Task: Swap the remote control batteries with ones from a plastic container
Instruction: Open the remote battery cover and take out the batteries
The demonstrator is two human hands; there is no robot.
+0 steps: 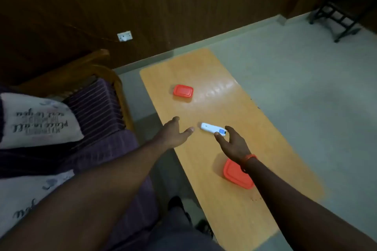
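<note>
A white remote control (212,128) lies flat on the light wooden table (234,199), near its middle. My right hand (233,142) is spread open right at the remote's near end, thumb and fingers to either side of it. My left hand (173,133) hovers open just left of the remote, not touching it. A small plastic container with a red lid (183,91) stands shut farther back on the table. A second red-lidded container (236,175) sits closer to me, partly hidden under my right wrist.
A wooden-framed sofa with a purple striped cushion (95,108) and a printed pillow (38,120) stands to the left of the table. A dark panelled wall runs behind. Grey floor (306,87) lies to the right, with a black metal stand (338,18) at the far right.
</note>
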